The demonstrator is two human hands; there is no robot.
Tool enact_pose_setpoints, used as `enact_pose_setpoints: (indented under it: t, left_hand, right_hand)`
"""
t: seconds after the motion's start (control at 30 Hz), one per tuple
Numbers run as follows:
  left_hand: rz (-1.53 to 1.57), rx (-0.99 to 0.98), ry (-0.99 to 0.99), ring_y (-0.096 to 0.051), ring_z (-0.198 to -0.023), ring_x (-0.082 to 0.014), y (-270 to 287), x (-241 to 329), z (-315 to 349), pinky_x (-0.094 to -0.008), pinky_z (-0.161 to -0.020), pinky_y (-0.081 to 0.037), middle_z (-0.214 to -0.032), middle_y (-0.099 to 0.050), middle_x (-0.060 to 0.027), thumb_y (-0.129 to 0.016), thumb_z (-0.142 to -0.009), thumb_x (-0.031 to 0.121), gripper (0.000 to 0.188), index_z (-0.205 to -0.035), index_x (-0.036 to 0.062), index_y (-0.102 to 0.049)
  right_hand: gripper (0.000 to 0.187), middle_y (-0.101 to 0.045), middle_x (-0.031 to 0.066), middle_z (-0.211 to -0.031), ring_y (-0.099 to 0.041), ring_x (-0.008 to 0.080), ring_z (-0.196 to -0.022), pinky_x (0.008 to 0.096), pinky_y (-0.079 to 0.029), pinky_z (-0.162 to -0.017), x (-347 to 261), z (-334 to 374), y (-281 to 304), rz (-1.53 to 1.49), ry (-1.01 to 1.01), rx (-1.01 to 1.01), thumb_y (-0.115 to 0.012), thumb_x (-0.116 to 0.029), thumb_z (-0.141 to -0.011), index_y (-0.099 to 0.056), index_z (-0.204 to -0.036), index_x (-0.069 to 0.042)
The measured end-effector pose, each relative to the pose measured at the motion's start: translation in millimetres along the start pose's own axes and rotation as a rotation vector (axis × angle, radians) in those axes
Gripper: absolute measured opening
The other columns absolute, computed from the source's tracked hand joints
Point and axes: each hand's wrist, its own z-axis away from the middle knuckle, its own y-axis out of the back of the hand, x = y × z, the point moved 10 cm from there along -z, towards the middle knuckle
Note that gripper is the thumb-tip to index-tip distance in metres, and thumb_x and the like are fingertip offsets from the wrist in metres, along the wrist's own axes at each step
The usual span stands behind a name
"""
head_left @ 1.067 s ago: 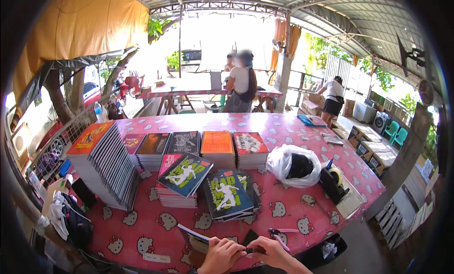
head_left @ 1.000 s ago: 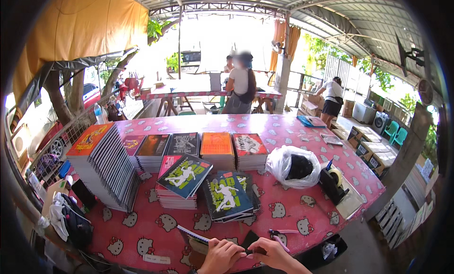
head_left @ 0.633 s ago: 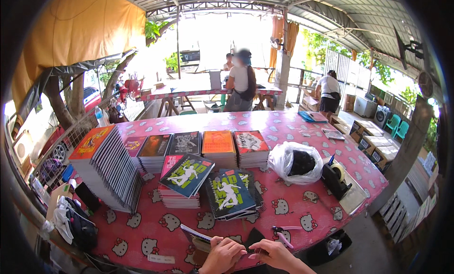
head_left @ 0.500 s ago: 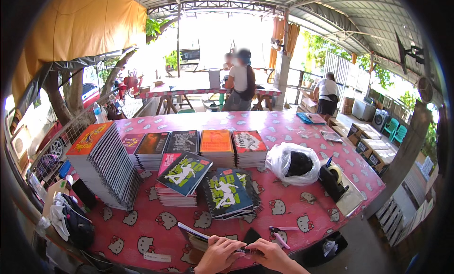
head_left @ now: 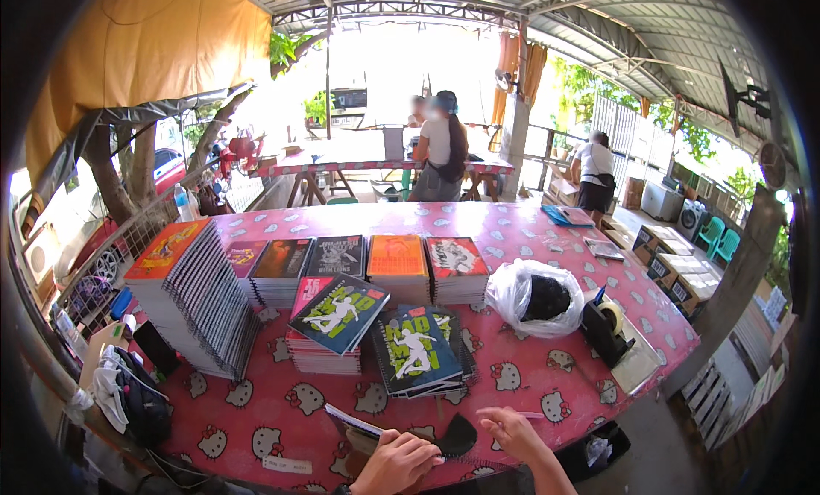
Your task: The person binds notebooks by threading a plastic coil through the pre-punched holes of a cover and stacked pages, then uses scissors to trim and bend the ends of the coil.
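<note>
- Left hand point(head_left: 400, 462): fingers curled together over the near end of a notebook point(head_left: 357, 424), gripping it; the thumb is hidden.
- Notebook: at the near edge of the pink patterned table point(head_left: 530, 354), partly covered by the left hand.
- Right hand point(head_left: 510, 430): partly open, fingers loosely bent, over a pink-handled tool point(head_left: 531, 415); whether it grips the tool cannot be told.
- Dark flat piece point(head_left: 459, 435): between the 2 hands.
- Beyond: 1 fanned pile of blue-covered notebooks point(head_left: 416, 354).

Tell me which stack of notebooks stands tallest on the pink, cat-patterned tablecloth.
The leftmost stack of wire-bound notebooks, with an orange top cover. Every other pile is clearly lower, including the orange-topped stack in the back row.
</note>
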Motion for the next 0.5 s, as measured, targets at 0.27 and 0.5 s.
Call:
enact_pose_setpoints:
  t: [0.27, 0.5]
  left_hand:
    - [-0.160, -0.033, 0.032, -0.056, -0.079, -0.0105, -6, 1, -6, -0.0406, -0.095, -0.022, -0.084, -0.061, 0.0081, -0.065, -0.079, 0.028, 0.020, -0.097, 0.0193, -0.060]
    - [0.012, 0.002, 0.078, -0.055, -0.082, -0.0113, -10, -8, -1, -0.0330, -0.088, -0.030, -0.085, -0.061, 0.0064, -0.064, -0.080, 0.028, 0.018, -0.094, 0.0187, -0.059]
  right_hand:
    - [0.092, -0.029, 0.0186, -0.141, -0.031, 0.0407, -0.126, 0.0507, -0.030, -0.102, 43, -8, -56, 0.353, 0.034, -0.106, -0.076, -0.041, -0.063, -0.029, -0.139, -0.016]
    - [0.066, -0.038, 0.0185, -0.134, -0.034, 0.0391, -0.123, 0.0466, -0.035, -0.098, 39, -12, -57, 0.263, 0.215, -0.077, -0.079, -0.034, -0.061, -0.054, -0.120, -0.018]
